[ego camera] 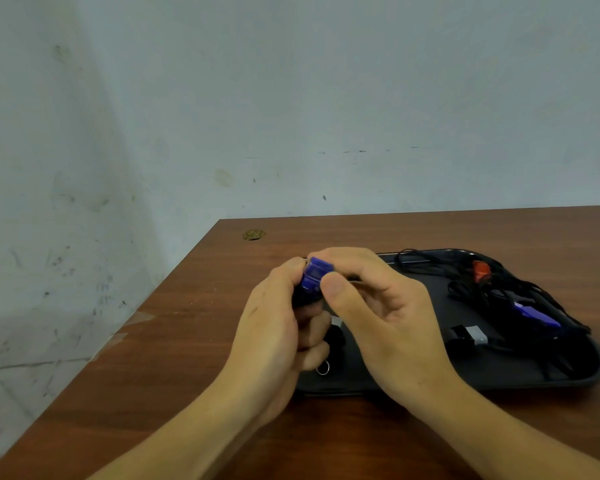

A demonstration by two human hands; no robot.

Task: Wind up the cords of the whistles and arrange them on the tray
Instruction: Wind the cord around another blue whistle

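A blue whistle (311, 275) with black cord wrapped round its lower part is held above the left end of the black tray (413, 382). My left hand (278, 327) grips it from the left, fingers curled. My right hand (378, 306) pinches its top between thumb and fingers. A metal key ring (323, 368) hangs below my left hand. On the tray's right side lie a red whistle (479, 270), another blue whistle (534, 315) and a grey-and-black whistle (468, 333), all amid tangled black cords (499, 289).
The tray sits on a brown wooden table (187, 341) whose left edge runs diagonally toward a stained pale wall (222, 98). A small brass disc (253, 234) is set in the table near its far left corner.
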